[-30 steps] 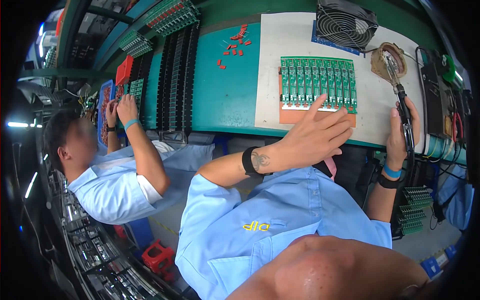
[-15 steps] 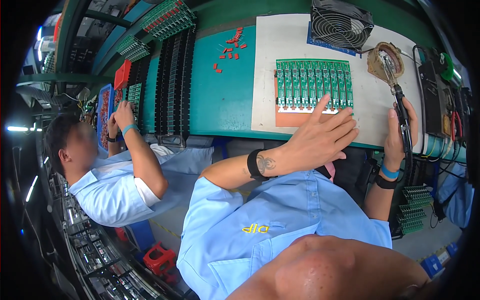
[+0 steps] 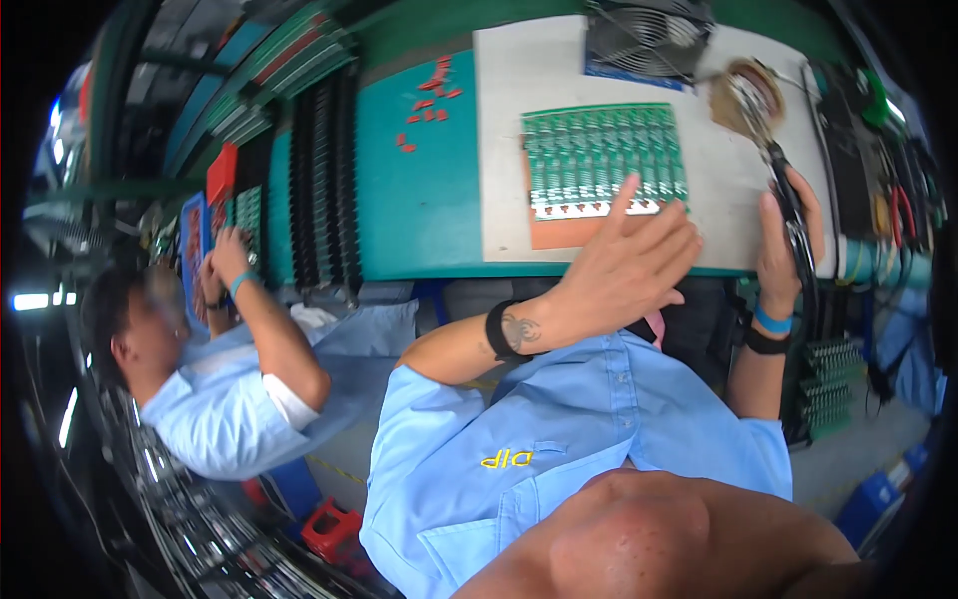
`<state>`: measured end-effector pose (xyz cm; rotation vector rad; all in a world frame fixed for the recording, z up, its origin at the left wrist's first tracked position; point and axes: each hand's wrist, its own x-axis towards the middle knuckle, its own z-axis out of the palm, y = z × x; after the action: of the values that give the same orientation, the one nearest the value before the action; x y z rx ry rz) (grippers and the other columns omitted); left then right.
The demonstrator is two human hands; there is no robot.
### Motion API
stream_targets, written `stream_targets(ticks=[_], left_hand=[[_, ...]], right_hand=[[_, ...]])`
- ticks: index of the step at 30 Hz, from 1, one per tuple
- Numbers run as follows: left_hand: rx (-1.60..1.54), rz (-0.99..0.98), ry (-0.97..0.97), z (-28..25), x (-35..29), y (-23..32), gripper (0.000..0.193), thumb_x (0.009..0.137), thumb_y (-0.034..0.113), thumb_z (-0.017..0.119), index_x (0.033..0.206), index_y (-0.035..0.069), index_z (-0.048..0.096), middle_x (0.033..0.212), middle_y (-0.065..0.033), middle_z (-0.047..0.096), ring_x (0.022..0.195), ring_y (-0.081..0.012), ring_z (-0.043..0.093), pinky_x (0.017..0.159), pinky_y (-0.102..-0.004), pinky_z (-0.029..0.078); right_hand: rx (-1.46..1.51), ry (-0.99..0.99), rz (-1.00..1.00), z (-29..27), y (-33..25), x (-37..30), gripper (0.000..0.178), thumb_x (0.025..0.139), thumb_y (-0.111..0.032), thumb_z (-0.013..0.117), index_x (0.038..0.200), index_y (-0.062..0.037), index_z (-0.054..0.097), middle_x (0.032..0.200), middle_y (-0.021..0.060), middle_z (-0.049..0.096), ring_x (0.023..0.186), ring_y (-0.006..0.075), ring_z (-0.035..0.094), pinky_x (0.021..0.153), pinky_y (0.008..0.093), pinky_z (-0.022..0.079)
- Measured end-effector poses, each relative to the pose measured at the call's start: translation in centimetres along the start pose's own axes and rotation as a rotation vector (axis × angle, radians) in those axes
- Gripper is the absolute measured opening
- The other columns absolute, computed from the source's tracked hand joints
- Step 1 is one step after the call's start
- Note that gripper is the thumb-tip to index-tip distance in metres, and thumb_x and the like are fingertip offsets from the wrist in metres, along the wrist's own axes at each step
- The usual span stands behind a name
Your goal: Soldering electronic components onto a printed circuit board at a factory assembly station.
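Observation:
A panel of narrow green circuit boards (image 3: 599, 150) lies on an orange-brown base (image 3: 564, 235), on a white sheet (image 3: 504, 200). Over its near right corner my left hand (image 3: 631, 262) rests with fingers stretched out, fingertips at the boards' edge, holding nothing. My right hand (image 3: 774, 250) is closed around the black handle of a soldering iron (image 3: 790, 200), right of the panel. The iron points away from me, its metal front end over a round tan pot (image 3: 736, 112). Motion blur hides the tip and the pot's contents.
Behind the panel stands a fan with a wire guard (image 3: 649, 45). Several small red components (image 3: 429, 110) lie on the teal mat (image 3: 399, 210). Black racks (image 3: 324, 190) stand farther left, beside a seated co-worker (image 3: 249, 399). Red-handled pliers (image 3: 903, 215) and cables are at the far right.
The whole view has shifted, so the bench sits slightly higher and more to the left, and it is blurrier. Both hands stay nearly in place against the panel and the iron.

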<state>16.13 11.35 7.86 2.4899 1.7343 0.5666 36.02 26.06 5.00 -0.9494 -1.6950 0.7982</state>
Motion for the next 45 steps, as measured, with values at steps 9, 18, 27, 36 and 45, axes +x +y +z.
stream_targets(ticks=[9,18,27,36,45], left_hand=[[0.066,-0.048,-0.067,3.9,4.6,0.2,0.066,0.081,0.038,0.083,0.138,0.009,0.066,0.136,-0.0012,0.067,0.143,-0.0233,0.051,0.12,-0.0735,0.011],[0.074,-0.096,-0.117,4.6,3.8,-0.5,0.059,0.086,0.037,0.081,0.137,0.01,0.068,0.132,-0.0007,0.069,0.141,-0.0234,0.054,0.119,-0.0741,0.013],[0.016,-0.185,0.021,3.2,13.1,-6.0,0.061,0.081,0.022,0.086,0.137,0.008,0.066,0.152,-0.0102,0.056,0.143,-0.0377,0.047,0.122,-0.0526,0.028],[-0.051,-0.012,-0.239,5.6,17.0,-8.2,0.051,0.084,0.021,0.083,0.134,0.017,0.07,0.159,-0.0098,0.048,0.147,-0.0367,0.04,0.123,-0.0545,0.025],[0.002,-0.062,-0.272,6.9,17.5,-8.3,0.047,0.085,0.023,0.083,0.131,0.024,0.073,0.161,-0.0066,0.047,0.149,-0.0329,0.039,0.125,-0.0625,0.016]], right_hand=[[0.06,-0.015,-0.044,-1.8,6.8,4.5,0.041,0.092,-0.004,0.078,0.132,0.0018,0.066,0.117,0.0092,0.072,0.101,0.0122,0.067,0.09,0.0256,0.053],[0.1,-0.08,-0.255,-3.5,10.6,6.2,0.043,0.09,-0.001,0.078,0.13,0.0041,0.064,0.114,0.0108,0.068,0.094,0.0128,0.063,0.083,0.025,0.051],[0.251,-0.229,-0.156,-7.1,9.4,3.1,0.047,0.079,0.0,0.083,0.123,0.0045,0.068,0.101,0.013,0.072,0.087,0.02,0.069,0.077,0.0302,0.052],[0.203,-0.332,-0.209,-8.4,11.7,1.2,0.044,0.073,0.004,0.075,0.116,0.0053,0.067,0.088,0.0139,0.067,0.084,0.0278,0.063,0.083,0.0421,0.049],[0.176,-0.354,-0.216,-8.1,12.7,2.2,0.042,0.072,0.001,0.076,0.113,0.0052,0.069,0.087,0.0133,0.068,0.082,0.0292,0.064,0.084,0.0434,0.049]])
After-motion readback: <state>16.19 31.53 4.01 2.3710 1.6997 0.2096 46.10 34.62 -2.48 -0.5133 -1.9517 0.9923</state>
